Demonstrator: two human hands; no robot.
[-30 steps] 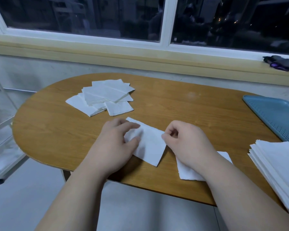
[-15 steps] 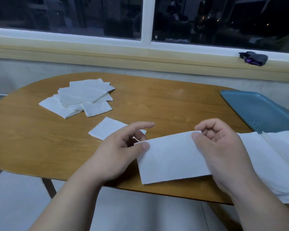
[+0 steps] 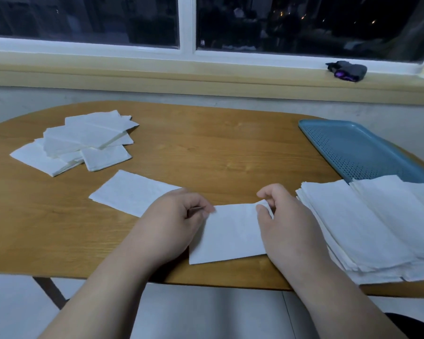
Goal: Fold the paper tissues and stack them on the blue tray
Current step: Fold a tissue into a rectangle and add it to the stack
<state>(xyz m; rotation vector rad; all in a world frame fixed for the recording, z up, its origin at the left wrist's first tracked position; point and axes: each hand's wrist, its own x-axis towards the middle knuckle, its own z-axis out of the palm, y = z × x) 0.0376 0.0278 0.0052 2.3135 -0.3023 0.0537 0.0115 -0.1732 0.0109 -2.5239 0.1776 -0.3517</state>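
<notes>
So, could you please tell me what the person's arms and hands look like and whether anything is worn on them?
The left hand and right hand are bare: no gloves, and no ring, watch or bracelet shows. The left forearm and right forearm are uncovered too, with no sleeve in view.

Alt text: The bare left forearm (image 3: 103, 289) and right forearm (image 3: 340, 289) reach in from the lower edge and converge on a white paper tissue (image 3: 230, 236). The left hand (image 3: 174, 223) lies at the tissue's left side, back upward, fingers curled, thumb and forefinger pinching its upper left corner. The right hand (image 3: 287, 228) lies at the tissue's right side, fingers curled, pinching the upper right corner, which lifts slightly.
</notes>
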